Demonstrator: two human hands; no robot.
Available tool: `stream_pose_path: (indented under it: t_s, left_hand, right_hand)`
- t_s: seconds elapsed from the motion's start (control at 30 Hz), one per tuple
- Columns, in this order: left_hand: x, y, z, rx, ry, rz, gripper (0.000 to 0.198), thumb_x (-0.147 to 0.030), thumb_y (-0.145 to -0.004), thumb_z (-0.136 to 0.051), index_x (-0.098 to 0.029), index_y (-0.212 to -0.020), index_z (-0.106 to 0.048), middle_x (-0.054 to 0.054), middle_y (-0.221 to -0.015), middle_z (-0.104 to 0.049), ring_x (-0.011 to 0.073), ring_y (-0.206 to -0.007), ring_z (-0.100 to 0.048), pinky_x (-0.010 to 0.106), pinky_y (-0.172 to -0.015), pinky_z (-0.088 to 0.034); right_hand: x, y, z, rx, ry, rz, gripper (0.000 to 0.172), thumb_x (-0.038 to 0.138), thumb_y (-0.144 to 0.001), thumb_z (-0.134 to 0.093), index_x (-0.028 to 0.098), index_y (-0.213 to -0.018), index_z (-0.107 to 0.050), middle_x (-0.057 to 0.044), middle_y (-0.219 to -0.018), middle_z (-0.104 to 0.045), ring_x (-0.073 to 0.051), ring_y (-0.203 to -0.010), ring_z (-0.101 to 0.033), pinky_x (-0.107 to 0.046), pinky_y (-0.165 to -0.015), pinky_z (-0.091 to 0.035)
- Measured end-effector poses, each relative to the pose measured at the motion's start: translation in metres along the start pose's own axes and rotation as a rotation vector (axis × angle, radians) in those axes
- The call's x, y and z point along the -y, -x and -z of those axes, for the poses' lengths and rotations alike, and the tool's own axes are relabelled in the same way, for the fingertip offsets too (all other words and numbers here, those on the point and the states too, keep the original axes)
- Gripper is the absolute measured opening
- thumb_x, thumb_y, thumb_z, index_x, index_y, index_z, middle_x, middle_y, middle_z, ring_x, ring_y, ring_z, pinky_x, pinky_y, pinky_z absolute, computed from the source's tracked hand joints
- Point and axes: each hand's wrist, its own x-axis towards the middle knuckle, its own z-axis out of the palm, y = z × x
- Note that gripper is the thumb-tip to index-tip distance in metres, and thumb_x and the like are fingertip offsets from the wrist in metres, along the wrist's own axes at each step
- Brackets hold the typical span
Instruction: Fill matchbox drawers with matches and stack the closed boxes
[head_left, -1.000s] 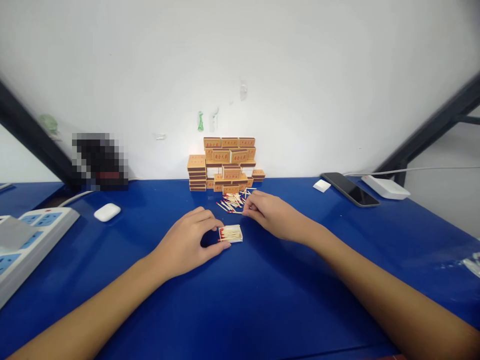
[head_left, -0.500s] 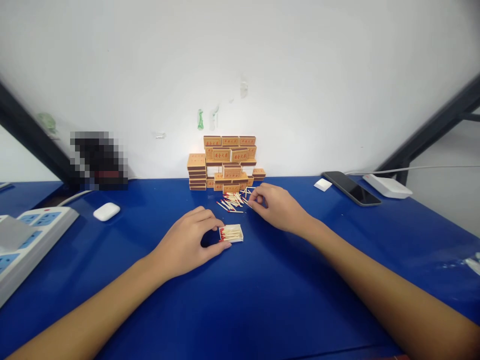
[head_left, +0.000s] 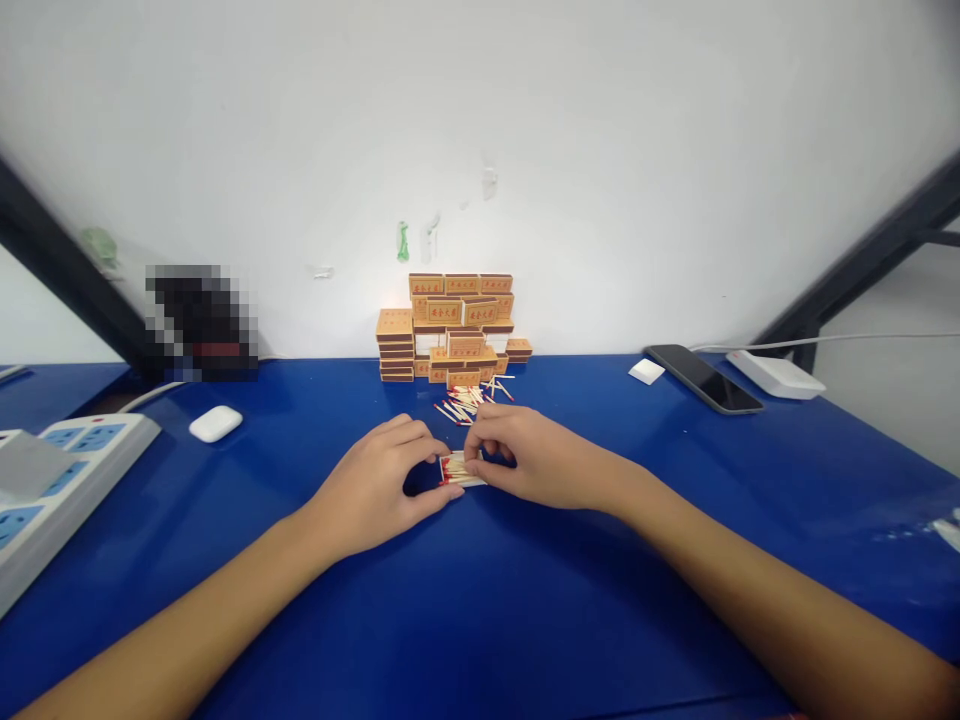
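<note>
A small white matchbox tray (head_left: 480, 484) lies on the blue table, with red-tipped matches (head_left: 455, 468) inside. My left hand (head_left: 386, 485) grips the tray's left end between thumb and fingers. Over the tray's right part, my right hand (head_left: 525, 455) is closed in a pinch, its fingertips at the matches; a match between them is hard to make out. Just behind lies a loose pile of matches (head_left: 457, 405), partly hidden by my right hand. Beyond the pile stand stacked matchboxes (head_left: 465, 312) in orange and brown.
On the left are a white earbud case (head_left: 216, 424) and a power strip (head_left: 112, 455). To the right lie a small white square object (head_left: 646, 371), a phone (head_left: 703, 379) and a white box-like device (head_left: 776, 375) with a cable. A white wall (head_left: 585, 200) rises behind.
My right hand has moved from the loose match pile toward me and left, to above the tray. My left hand stays on the tray.
</note>
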Motion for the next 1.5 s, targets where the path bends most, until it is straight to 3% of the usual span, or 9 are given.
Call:
stream_pose_path:
  t_s: [0.37,0.63,0.97,1.2,1.37,1.5]
  left_hand:
    - [0.0027,0.0007,-0.0001,0.027,0.014,0.005,0.022,-0.040,-0.096,-0.074,-0.021,-0.107,-0.071,0.004,-0.098,-0.068,0.0223,-0.092,-0.059,0.039,-0.084,-0.051]
    - [0.0031,-0.0014,-0.0007,0.014,0.020,-0.015,0.022,-0.039,-0.096,-0.074,-0.020,-0.105,-0.070,0.004,-0.097,-0.068,0.0216,-0.091,-0.059,0.038,-0.082,-0.050]
    - [0.0021,-0.0027,0.0009,0.029,0.039,-0.029,0.023,-0.039,-0.094,-0.076,-0.019,-0.104,-0.071,0.004,-0.097,-0.069,0.0220,-0.089,-0.059,0.038,-0.081,-0.051]
    - [0.0007,-0.0025,0.0014,0.028,0.047,-0.040,0.022,-0.039,-0.093,-0.076,-0.019,-0.102,-0.070,0.005,-0.097,-0.070,0.0228,-0.090,-0.061,0.037,-0.080,-0.051]
    - [0.0007,-0.0029,0.0010,0.028,0.040,-0.024,0.023,-0.039,-0.093,-0.076,-0.019,-0.104,-0.071,0.006,-0.097,-0.070,0.0233,-0.090,-0.062,0.038,-0.080,-0.051]
    - [0.0009,-0.0031,0.0005,0.029,0.041,-0.020,0.024,-0.039,-0.093,-0.076,-0.019,-0.105,-0.071,0.005,-0.096,-0.069,0.0233,-0.090,-0.061,0.038,-0.081,-0.051]
  right_hand:
    - [0.0035,0.0039,0.0045,0.079,-0.076,0.042,0.007,0.018,-0.098,-0.065,0.021,-0.097,-0.072,-0.002,-0.095,-0.064,-0.015,-0.083,-0.059,-0.028,-0.075,-0.044]
    - [0.0019,0.0030,-0.0030,0.096,-0.122,0.003,0.010,0.022,-0.100,-0.062,0.018,-0.091,-0.062,-0.003,-0.095,-0.064,-0.014,-0.079,-0.056,-0.028,-0.072,-0.043]
    - [0.0015,0.0018,-0.0030,0.123,-0.165,0.012,0.008,0.021,-0.102,-0.063,0.018,-0.096,-0.068,-0.004,-0.098,-0.065,-0.015,-0.084,-0.059,-0.028,-0.076,-0.045]
    - [0.0029,0.0042,-0.0030,0.182,-0.115,-0.042,0.017,0.027,-0.107,-0.055,0.017,-0.098,-0.065,-0.007,-0.105,-0.066,-0.017,-0.090,-0.062,-0.032,-0.083,-0.048]
    - [0.0021,0.0061,-0.0028,0.156,0.017,-0.072,0.020,0.028,-0.108,-0.052,0.016,-0.098,-0.063,-0.008,-0.105,-0.066,-0.017,-0.083,-0.059,-0.032,-0.076,-0.045]
    - [0.0003,0.0039,-0.0007,0.090,-0.037,-0.021,0.012,0.023,-0.104,-0.059,0.017,-0.096,-0.065,-0.005,-0.099,-0.066,-0.016,-0.084,-0.058,-0.029,-0.075,-0.044]
